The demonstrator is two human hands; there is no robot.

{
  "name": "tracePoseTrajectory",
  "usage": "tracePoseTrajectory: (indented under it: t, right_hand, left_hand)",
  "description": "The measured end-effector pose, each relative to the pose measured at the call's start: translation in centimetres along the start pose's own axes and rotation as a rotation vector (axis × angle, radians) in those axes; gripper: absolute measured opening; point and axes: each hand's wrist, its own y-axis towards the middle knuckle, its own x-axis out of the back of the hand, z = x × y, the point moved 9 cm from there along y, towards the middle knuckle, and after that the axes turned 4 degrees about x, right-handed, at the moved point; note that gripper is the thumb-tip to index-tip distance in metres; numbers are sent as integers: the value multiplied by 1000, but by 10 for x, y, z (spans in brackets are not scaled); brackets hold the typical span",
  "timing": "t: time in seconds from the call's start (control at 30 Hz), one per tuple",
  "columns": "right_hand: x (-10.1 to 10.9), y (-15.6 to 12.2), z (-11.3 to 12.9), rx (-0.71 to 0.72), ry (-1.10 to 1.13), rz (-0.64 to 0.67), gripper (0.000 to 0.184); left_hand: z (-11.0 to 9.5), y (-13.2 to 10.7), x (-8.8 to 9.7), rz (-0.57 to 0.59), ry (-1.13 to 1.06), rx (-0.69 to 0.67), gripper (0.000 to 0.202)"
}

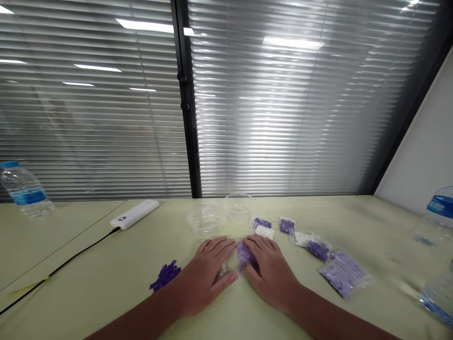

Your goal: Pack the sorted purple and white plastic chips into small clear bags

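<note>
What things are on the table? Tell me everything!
Clear plastic water bottles: three, blue-labelled, table ends.
White plastic power bank: one, white, back left.
Round clear plastic bowls: two, clear, back middle.
Small plastic bags of purple pieces: about four, purple, right of hands.
Loose purple pieces: one heap, purple, left of hands.
Small purple-filled plastic bag: one, purple, between hands.
Left hand: one, flat on table.
Right hand: one, on that bag.
</note>
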Motion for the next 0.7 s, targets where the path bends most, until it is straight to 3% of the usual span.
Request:
tracePoseTrajectory:
  t: [0.17,0.3,0.37,0.5,0.7]
  right_hand:
    - [0,0,1,-18,12,29,50]
    - [-9,0,7,43,29,129,60]
    - [-7,1,10,67,50,114,55]
    - [4,2,13,67,120,29,38]
    - [-2,-1,12,93,98,116,62]
  left_hand:
    - [-3,0,-6,29,26,-73,56]
    - [-4,0,1,-54,41,-62,55]
    - [-5,-1,6,-92,46,-49,49]
    - [-27,-9,11,-64,37,-195,34]
    - [-39,-13,10,31,-18,-226,26]
